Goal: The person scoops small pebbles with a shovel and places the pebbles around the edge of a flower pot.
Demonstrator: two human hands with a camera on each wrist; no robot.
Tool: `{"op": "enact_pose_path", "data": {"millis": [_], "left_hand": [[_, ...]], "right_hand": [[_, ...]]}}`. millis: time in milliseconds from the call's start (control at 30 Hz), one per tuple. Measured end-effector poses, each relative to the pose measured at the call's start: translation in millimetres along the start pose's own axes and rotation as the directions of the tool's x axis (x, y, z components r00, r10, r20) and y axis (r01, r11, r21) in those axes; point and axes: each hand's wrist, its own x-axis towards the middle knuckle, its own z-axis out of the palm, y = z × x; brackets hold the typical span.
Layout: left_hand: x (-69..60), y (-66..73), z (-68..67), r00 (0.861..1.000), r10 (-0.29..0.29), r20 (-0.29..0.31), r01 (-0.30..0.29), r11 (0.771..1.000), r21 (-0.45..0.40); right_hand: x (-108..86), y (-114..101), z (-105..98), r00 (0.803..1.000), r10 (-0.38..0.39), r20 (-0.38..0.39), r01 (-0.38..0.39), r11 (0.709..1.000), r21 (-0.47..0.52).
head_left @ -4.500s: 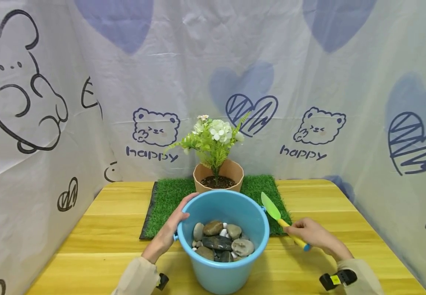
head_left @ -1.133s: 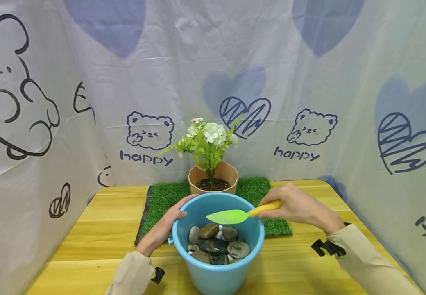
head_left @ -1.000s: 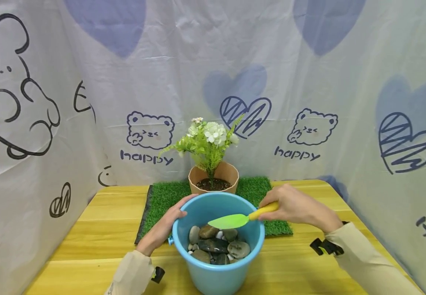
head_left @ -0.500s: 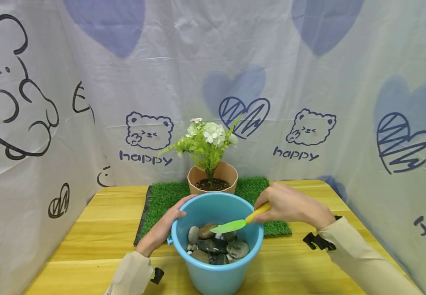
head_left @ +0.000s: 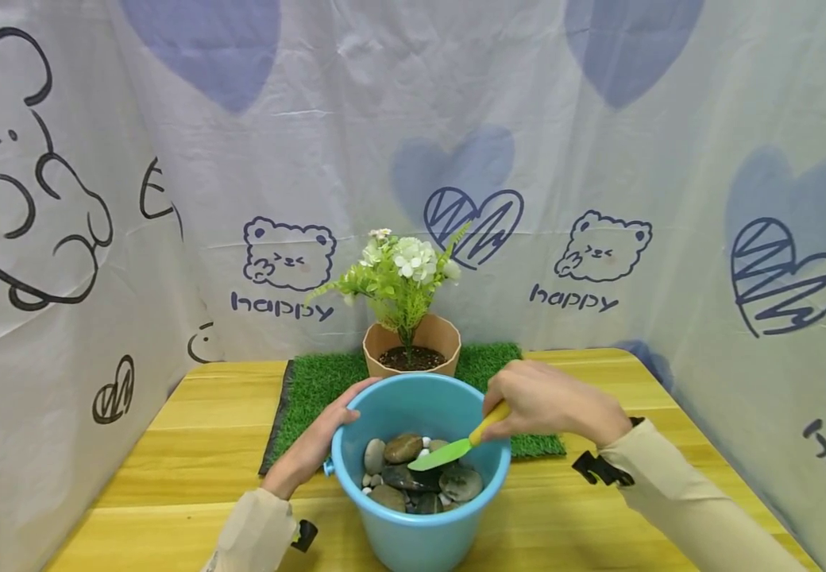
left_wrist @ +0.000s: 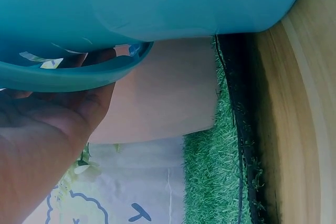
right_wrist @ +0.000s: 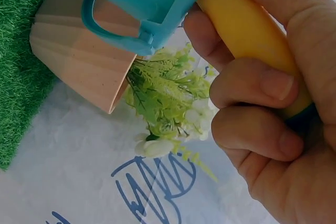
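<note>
A light blue bucket (head_left: 430, 548) stands upright in the middle of the head view, with several smooth stones (head_left: 403, 448) on its bottom. My left hand (head_left: 318, 435) grips the bucket's left rim; the left wrist view shows fingers on both sides of the rim. In my right hand (head_left: 545, 400), over the right rim, is a small garden trowel (head_left: 445, 456) with a lime green blade and yellow handle. The blade points down to the left, low over the dark stone (head_left: 402, 477); I cannot tell whether it touches. In the right wrist view, fingers curl round the handle (right_wrist: 252, 35).
Behind the bucket, a peach flowerpot (head_left: 377, 349) with dark soil holds a white-flowered plant (head_left: 402, 278). It stands on a green turf mat (head_left: 313, 397), laid on a wooden table (head_left: 191, 453). A printed white cloth (head_left: 356, 95) surrounds the table.
My right hand earlier held the trowel beside the bucket, then lifted it over the rim. Over the last second the blade has sunk toward the stones and tilted steeper. The left hand has stayed on the rim.
</note>
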Motion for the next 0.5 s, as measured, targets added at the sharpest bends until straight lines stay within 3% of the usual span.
{"op": "enact_pose_path", "data": {"millis": [500], "left_hand": [[-0.9,0.5,0.9,1.0,0.013,0.0,-0.013,1.0,0.005]], "right_hand": [[12.6,-14,3,1.0,0.001,0.02,0.001,0.997,-0.08]]}}
